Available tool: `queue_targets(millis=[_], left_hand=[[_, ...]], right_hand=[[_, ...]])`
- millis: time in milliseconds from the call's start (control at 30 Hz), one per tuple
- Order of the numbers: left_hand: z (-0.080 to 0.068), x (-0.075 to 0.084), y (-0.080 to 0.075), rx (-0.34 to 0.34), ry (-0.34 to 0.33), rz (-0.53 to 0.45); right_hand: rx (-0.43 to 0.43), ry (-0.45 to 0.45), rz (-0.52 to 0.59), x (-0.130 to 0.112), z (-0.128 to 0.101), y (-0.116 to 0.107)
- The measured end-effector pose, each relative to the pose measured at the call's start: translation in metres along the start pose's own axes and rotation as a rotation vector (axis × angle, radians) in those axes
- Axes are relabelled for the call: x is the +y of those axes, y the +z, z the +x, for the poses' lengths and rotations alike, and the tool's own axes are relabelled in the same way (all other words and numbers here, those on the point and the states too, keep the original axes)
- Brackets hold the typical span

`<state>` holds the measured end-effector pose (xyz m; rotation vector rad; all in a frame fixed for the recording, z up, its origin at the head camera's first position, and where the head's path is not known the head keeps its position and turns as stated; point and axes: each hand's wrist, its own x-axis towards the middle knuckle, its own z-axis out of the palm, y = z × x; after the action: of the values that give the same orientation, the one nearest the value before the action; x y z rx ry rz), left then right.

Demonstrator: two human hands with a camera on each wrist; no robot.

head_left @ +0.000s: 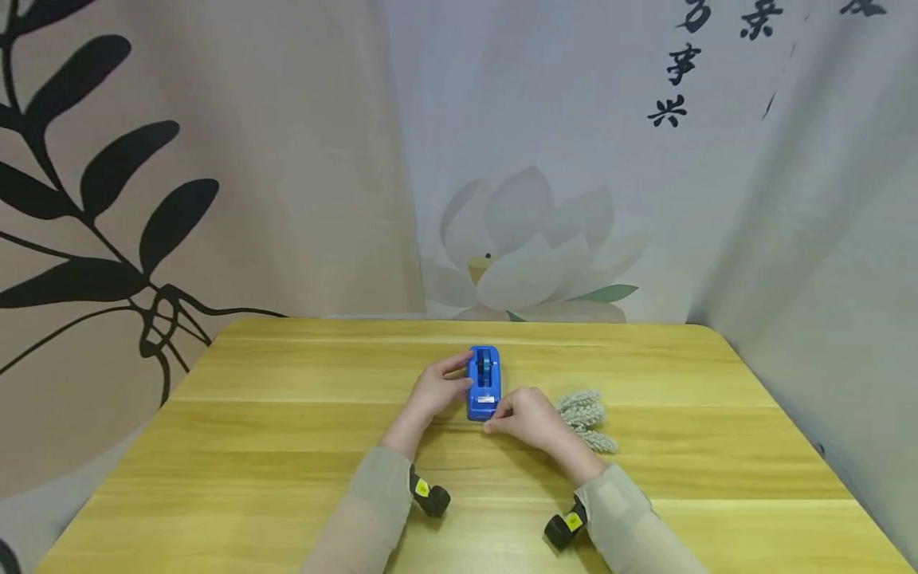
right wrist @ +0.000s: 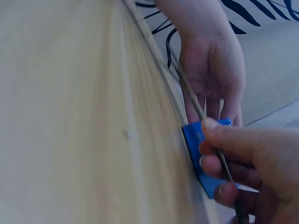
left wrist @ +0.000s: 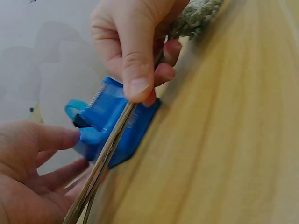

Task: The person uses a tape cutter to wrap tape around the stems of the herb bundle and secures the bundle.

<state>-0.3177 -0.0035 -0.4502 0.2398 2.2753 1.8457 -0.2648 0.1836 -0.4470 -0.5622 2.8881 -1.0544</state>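
Note:
A blue tape dispenser (head_left: 484, 402) sits on the wooden table, its roll visible as a pale blue ring in the left wrist view. My left hand (head_left: 435, 390) holds the dispenser (left wrist: 112, 121) by its left side, with thumb and fingers against it. Close to the dispenser's near right corner, my right hand (head_left: 529, 416) pinches a bundle of thin brown stems (left wrist: 110, 147) between thumb and fingers. The stems pass in front of the dispenser in the left wrist view. Pale green ears (head_left: 582, 409) of this dried grass stick out to the right, behind the right hand.
The wooden table (head_left: 287, 478) spreads on all sides of the hands, its far edge meeting a printed curtain (head_left: 287, 159). Small dark cameras (head_left: 432, 498) are strapped at both wrists.

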Motion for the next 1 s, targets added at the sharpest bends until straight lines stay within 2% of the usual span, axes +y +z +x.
queue_targets(millis=[200,267,367,467,600,800,1000], left_hand=[[-0.011,0.011,-0.010,-0.020,0.027,0.121],[-0.017,0.014,-0.013,-0.041,0.064,0.209],[-0.027,0.019,-0.015,-0.105,0.126,0.351],[-0.038,0.024,-0.017,-0.193,0.187,0.454],[-0.049,0.029,-0.018,-0.259,0.199,0.492],[-0.056,0.034,-0.022,-0.277,0.185,0.523],[-0.059,0.039,-0.027,-0.294,0.190,0.490]], right_hand=[[-0.017,-0.017,0.028,-0.008,-0.003,-0.008],[-0.022,-0.028,0.028,-0.010,-0.004,-0.010],[-0.030,-0.030,0.031,-0.013,-0.005,-0.012],[-0.032,-0.019,0.040,-0.015,-0.007,-0.015],[-0.032,-0.003,0.046,-0.016,-0.009,-0.018],[-0.016,0.010,0.046,-0.018,-0.012,-0.022],[-0.002,0.007,0.064,-0.024,-0.013,-0.028]])
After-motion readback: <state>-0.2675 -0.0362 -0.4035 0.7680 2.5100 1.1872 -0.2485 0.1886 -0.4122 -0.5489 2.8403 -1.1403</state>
